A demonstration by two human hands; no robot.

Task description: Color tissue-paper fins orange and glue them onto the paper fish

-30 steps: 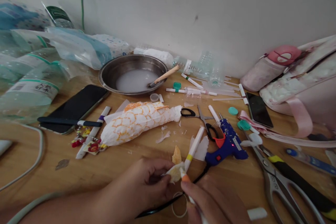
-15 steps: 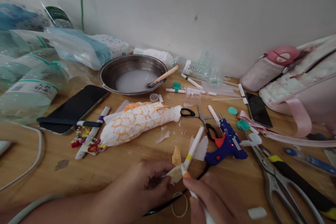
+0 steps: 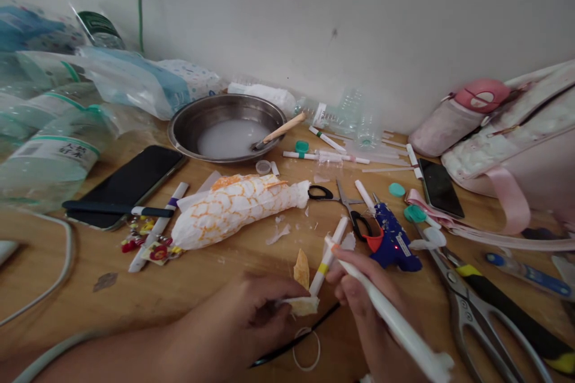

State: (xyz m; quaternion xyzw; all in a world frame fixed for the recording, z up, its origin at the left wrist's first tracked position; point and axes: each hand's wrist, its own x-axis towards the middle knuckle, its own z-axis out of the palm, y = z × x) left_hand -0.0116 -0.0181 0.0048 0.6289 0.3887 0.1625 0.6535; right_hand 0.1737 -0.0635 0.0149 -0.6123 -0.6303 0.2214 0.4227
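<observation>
My left hand (image 3: 251,320) pinches a small scrap of yellowish-white paper (image 3: 303,305) just above the wooden table (image 3: 193,275). To its right, my right hand (image 3: 366,311) grips a white marker pen (image 3: 386,314) with an orange tip, the tip pointing up and left, away from the scrap. A second white marker with a yellow band (image 3: 327,257) lies on the table between my hands. Beyond them lies a paper-wrapped fish shape (image 3: 233,206) with orange scale lines.
Small scissors (image 3: 345,206), a blue glue gun (image 3: 393,239) and large shears (image 3: 485,311) lie to the right. A steel bowl of cloudy liquid (image 3: 227,125), two phones (image 3: 130,182), plastic bottles (image 3: 49,149), scattered markers and caps, and a pink bag (image 3: 516,137) crowd the table.
My right hand has lifted the orange-tipped marker off the paper scrap and swung it up and to the right. My left hand still holds the scrap in place.
</observation>
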